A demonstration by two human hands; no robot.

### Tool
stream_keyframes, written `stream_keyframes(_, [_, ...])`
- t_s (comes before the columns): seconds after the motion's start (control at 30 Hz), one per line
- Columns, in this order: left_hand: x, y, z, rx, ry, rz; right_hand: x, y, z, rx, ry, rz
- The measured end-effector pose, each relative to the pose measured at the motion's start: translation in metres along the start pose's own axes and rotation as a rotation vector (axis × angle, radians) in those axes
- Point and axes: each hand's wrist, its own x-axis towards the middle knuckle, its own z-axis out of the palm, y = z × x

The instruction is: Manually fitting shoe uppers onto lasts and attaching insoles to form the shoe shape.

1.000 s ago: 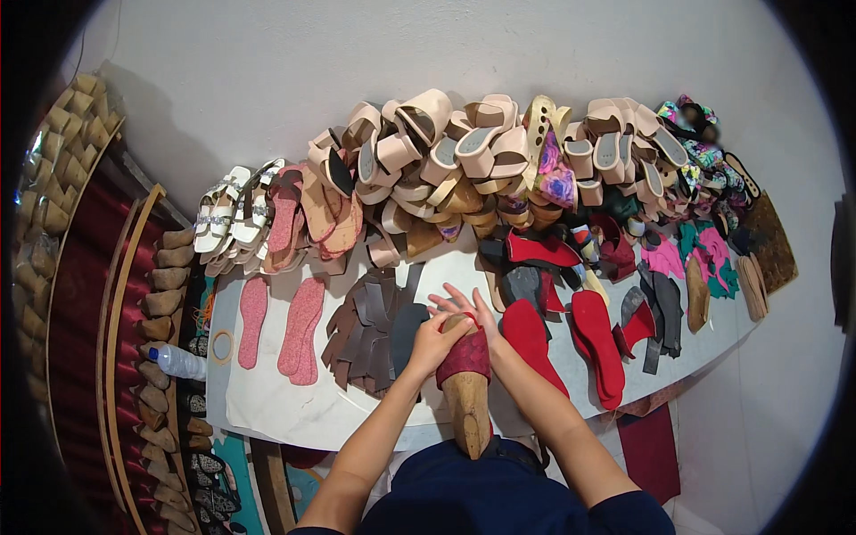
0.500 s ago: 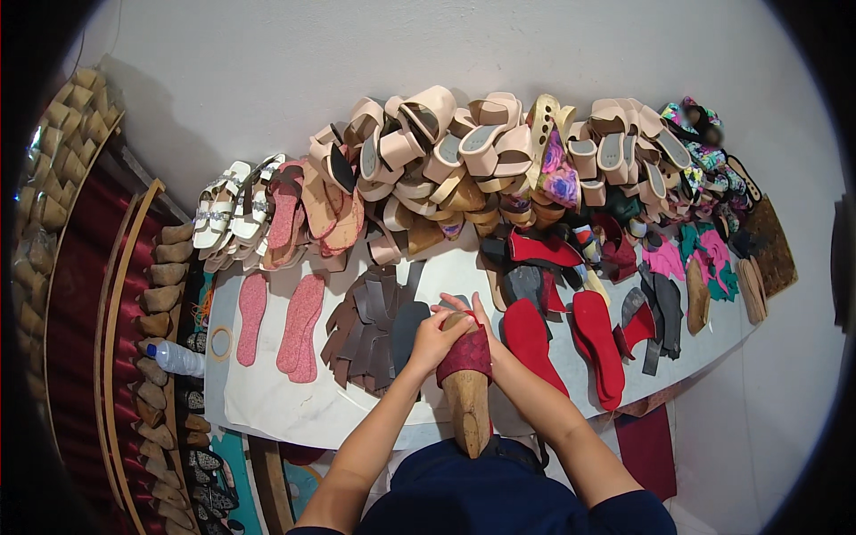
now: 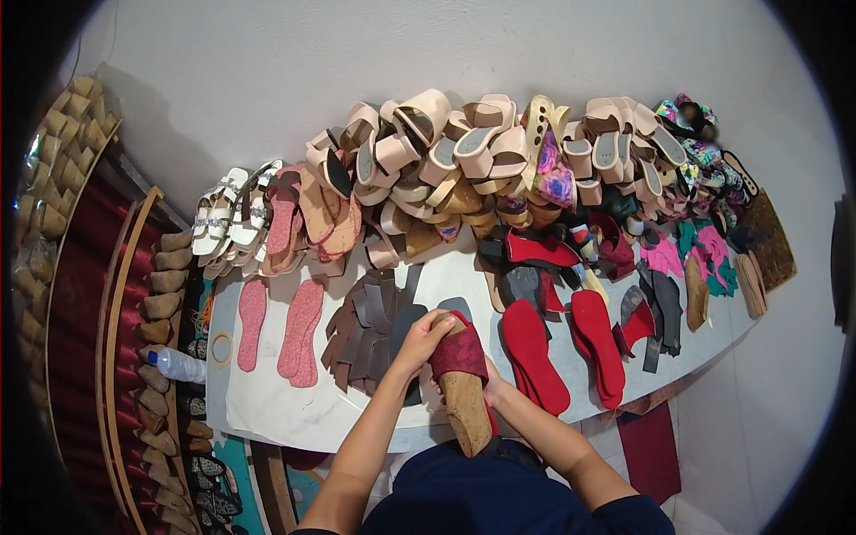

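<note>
A wooden shoe last (image 3: pixel 465 406) is held close to my body, its heel end pointing at me. A dark red patterned strap (image 3: pixel 460 353) wraps across its front part, and a strip of red shows along the last's right edge. My left hand (image 3: pixel 423 341) is closed round the toe end, with the thumb on top. From the right, my right hand (image 3: pixel 493 385) grips the last's side, most of its fingers hidden underneath. Beyond the hands, dark grey soles (image 3: pixel 408 319) lie on the table, partly covered by my left hand.
On the white table (image 3: pixel 254 401) lie pink soles (image 3: pixel 252 325), brown strips (image 3: pixel 364 330) and red soles (image 3: pixel 596 343). Finished sandals (image 3: pixel 419 120) are heaped along the wall. At the left stand a plastic bottle (image 3: pixel 178 363) and a rack of wooden lasts (image 3: pixel 162 281).
My right hand has moved from the toe end down to the last's right side. The last has turned slightly, and red now shows along its edge. My left hand stays at the toe.
</note>
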Motion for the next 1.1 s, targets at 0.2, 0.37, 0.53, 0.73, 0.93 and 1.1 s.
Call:
stream_keyframes(0.2, [0.008, -0.015, -0.010, 0.587, 0.116, 0.205, 0.002, 0.000, -0.002, -0.020, -0.023, -0.010])
stream_keyframes(0.37, [-0.001, -0.003, -0.001, 0.841, 0.269, 0.387, 0.000, -0.002, -0.001, -0.047, -0.013, -0.154])
stream_keyframes(0.53, [-0.026, -0.025, 0.007, 0.207, 0.355, 0.082, -0.003, -0.006, 0.037, -0.235, 0.422, -0.270])
stream_keyframes(0.73, [-0.047, -0.022, 0.038, 0.460, 0.231, 0.122, 0.009, 0.002, 0.010, -0.568, 0.652, -0.472])
stream_keyframes(0.93, [-0.036, -0.036, 0.004, -0.021, 0.097, 0.060, -0.017, -0.007, 0.047, -0.564, 0.617, -0.325])
stream_keyframes(1.1, [-0.040, -0.044, -0.003, -0.148, 0.004, -0.010, -0.040, -0.022, 0.045, -0.770, 0.637, -0.269])
